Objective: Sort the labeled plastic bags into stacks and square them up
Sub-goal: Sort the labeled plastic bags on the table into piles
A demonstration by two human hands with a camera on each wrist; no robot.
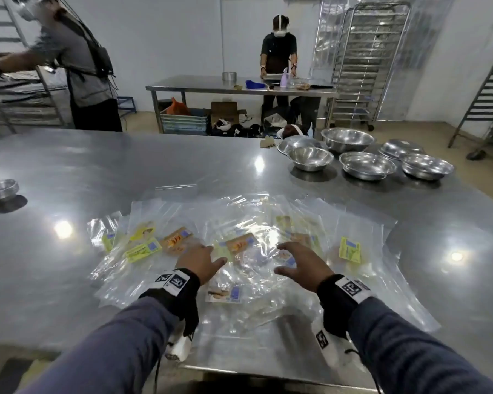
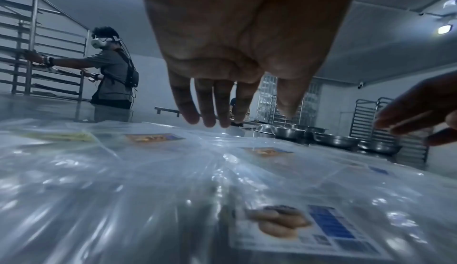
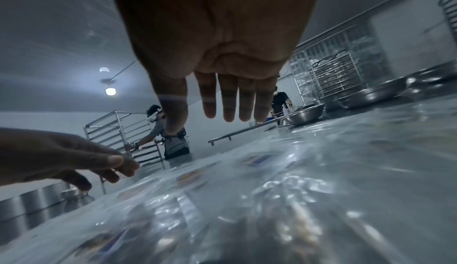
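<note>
My sleeves (image 1: 120, 345) fill the bottom of the head view, w/ both hands out over the pile. Left hand (image 1: 197, 260) and right hand (image 1: 302, 264) hover just above the plastic bags (image 1: 248, 268), fingers spread and relaxed, gripping nothing (wrist views show daylight under the fingertips, so no contact yet).

Bags lie fanned and overlapping on the steel table (image 1: 69, 172), centre-front, not sorted at all. Labels mixed: yellow-green label (image 1: 350, 249) off to the right, orange label (image 1: 241, 242) between my hands, a white label with blue block (image 1: 225, 294) nearest me.

Risks as I judge them:
- film is slick on steel & on itself; pressing one bag prob. drags its neighbours, scrambling the fan.
- clear layers hide edges, so I could pinch two bags as one and mis-sort.
- glare from ceiling lights washes out labels; easy misread.
- a wide sweep twd the far right could nudge the metal bowls (image 1: 366, 165).
</note>
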